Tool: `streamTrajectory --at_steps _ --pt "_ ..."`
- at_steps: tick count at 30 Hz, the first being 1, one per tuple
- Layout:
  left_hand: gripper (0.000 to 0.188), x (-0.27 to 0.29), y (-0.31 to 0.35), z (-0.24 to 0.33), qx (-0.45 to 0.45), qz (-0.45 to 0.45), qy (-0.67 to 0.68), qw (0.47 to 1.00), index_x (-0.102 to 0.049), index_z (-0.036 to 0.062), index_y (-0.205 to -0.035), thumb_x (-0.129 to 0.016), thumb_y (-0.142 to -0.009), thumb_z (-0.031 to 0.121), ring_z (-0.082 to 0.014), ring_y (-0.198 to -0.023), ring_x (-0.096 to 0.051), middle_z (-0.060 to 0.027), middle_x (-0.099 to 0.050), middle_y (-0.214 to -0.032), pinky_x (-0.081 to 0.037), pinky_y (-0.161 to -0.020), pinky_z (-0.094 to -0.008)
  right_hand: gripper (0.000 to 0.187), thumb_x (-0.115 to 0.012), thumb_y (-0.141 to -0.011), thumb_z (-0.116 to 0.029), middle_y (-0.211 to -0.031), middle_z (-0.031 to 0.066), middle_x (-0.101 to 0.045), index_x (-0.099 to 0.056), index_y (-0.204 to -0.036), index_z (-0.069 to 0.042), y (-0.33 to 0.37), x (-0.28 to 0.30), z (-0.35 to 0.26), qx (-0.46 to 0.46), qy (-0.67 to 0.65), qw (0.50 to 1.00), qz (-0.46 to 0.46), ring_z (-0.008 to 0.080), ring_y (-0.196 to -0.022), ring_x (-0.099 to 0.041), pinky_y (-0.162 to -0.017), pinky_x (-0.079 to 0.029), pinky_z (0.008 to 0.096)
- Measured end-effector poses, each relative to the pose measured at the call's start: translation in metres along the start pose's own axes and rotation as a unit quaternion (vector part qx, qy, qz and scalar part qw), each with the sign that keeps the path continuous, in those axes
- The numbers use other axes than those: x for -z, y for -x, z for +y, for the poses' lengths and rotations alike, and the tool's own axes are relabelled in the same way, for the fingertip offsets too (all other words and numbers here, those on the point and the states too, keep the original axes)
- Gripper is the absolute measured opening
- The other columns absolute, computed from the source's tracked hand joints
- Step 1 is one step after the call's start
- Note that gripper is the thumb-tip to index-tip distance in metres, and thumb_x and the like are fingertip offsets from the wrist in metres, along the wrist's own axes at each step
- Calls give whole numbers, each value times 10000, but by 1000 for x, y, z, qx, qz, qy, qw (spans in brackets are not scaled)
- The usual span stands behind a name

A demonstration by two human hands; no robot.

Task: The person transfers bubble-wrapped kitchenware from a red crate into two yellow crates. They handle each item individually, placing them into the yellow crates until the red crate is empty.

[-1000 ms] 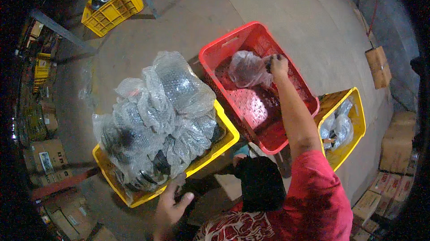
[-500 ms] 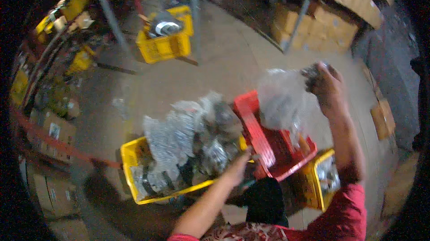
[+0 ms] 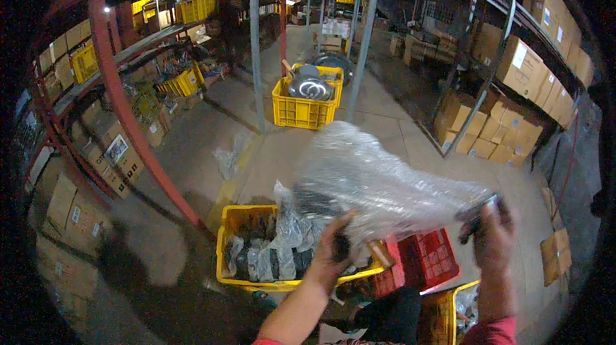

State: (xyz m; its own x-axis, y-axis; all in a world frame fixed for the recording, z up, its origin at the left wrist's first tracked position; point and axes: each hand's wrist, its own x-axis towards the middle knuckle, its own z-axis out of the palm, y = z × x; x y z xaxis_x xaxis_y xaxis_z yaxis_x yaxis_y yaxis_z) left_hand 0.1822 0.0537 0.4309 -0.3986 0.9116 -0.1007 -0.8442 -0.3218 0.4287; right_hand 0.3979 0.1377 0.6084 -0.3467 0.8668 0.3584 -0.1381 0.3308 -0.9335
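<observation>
A large sheet of clear plastic wrap (image 3: pixel 385 181) spreads through the air from my right hand toward the left, blurred by motion. My right hand (image 3: pixel 495 232) is closed around a small dark part (image 3: pixel 471 222) at the wrap's right end; its exact kind is unclear. Below the wrap's lower edge, my left hand (image 3: pixel 330 249) has its fingers apart and curved, close to the wrap; whether they touch it is hard to see. Under the hands stands a yellow crate (image 3: pixel 226 261) holding several dark parts in clear plastic (image 3: pixel 262 263).
A red crate (image 3: pixel 439 261) adjoins the yellow one, with another yellow crate (image 3: pixel 438 319) near my right forearm. Farther ahead, a yellow crate (image 3: pixel 301 114) holds a shiny rounded piece. Metal posts (image 3: pixel 366 43), a red post (image 3: pixel 128 107) and stacked cartons (image 3: pixel 494 130) flank the floor.
My view has tilted up toward the aisle. The wrap has swung out to the left from my right hand, and my left hand has risen from the crate's edge toward it.
</observation>
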Motion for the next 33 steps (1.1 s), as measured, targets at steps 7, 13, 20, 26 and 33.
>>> streamTrajectory --at_steps 7,13,20,26,33 --pt "430 62 32 88 -103 126 -7 987 -591 23 -1194 -679 -786 125 -291 -1026 -624 -112 -634 -1110 -506 -919 -479 234 -640 -900 -90 -921 92 -634 -538 -1074 29 24 -74 118 -5 169 981 -93 165 -865 -608 -787 -514 323" --pt "398 95 24 90 -179 149 -110 966 -593 34 -1194 -688 -813 94 -265 -1036 -612 -85 -628 -1143 -482 -946 -417 730 -459 -984 -530 -1371 291 -504 -432 -1404 66 70 -199 204 -222 164 925 -262 358 -1324 -443 -1113 -314 399" --pt "388 95 34 96 -339 134 -638 678 -504 -8 -1290 -571 -943 153 -381 -1160 -569 -237 -608 -1220 -432 -988 -422 457 -522 -1004 -358 -1070 189 -634 -611 -1101 80 55 -246 223 -149 -39 985 -77 257 -962 -573 -888 -451 385" --pt "382 101 32 97 -321 163 -529 768 -537 -14 -1254 -611 -913 141 -306 -1047 -613 -198 -633 -1136 -476 -921 -380 498 -605 -960 -408 -977 65 -580 -500 -1241 -11 26 -249 205 -186 -134 973 -22 137 -731 -531 -574 -444 293" --pt "573 123 21 112 -194 222 -421 858 -436 -11 -1389 -624 -908 236 -266 -1090 -598 -107 -598 -1242 -453 -999 -404 462 -627 -958 -321 -1017 74 -617 -515 -1261 9 28 -233 210 -91 -30 994 -55 161 -810 -584 -651 -491 296"
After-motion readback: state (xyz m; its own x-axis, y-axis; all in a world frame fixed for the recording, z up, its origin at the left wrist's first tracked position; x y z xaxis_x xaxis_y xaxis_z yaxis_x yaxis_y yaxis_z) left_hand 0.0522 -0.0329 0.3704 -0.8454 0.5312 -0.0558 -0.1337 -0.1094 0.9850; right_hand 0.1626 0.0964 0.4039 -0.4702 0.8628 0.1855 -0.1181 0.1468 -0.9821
